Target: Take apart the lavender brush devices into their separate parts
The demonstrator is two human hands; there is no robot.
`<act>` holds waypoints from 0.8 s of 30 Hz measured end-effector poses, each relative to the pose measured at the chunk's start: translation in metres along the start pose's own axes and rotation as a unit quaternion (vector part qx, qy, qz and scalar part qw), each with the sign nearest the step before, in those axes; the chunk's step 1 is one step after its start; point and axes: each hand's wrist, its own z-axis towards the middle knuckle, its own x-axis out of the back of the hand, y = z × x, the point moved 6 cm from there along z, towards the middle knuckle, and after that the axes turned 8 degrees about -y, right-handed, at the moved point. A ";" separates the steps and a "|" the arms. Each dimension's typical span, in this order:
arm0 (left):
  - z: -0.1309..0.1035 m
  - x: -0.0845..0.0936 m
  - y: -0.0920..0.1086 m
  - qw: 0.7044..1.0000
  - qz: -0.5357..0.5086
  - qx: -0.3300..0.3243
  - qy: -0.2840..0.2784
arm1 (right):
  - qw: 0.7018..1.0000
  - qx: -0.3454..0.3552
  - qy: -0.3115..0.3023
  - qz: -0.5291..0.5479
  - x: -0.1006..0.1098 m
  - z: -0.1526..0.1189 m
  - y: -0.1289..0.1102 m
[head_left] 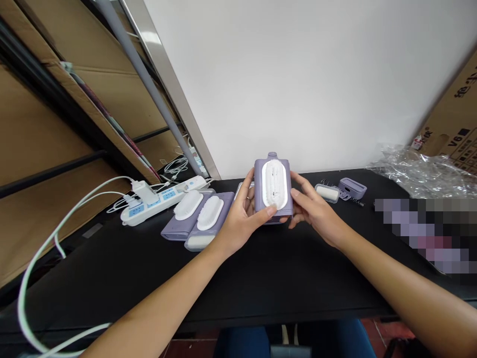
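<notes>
A purple case (259, 186) with a white oval bristled pad (275, 184) on its front is held upright between both hands, near the wall side of the black table. My left hand (244, 219) grips its left side, the thumb lying across the lower edge of the pad. Against the right side, my right hand (311, 206) is closed on the case with its thumb and fingers. Left of the hands lie two similar purple cases (210, 216) with white oval pads, a clear-covered white roller (199, 242) in front of them. Another white roller and purple parts are partly hidden behind my left hand.
A white power strip (164, 199) with plugs and cables lies at the left. On the right are a white roller (328, 193), a purple part (352, 188), crumpled clear plastic (421, 169), a cardboard box (456, 119) and a blurred-out item. A white wall (298, 79) stands behind.
</notes>
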 end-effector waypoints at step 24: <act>-0.012 -0.030 -0.020 0.943 -0.270 0.171 -0.091 | 0.850 0.198 0.060 -0.485 -0.014 -0.020 -0.016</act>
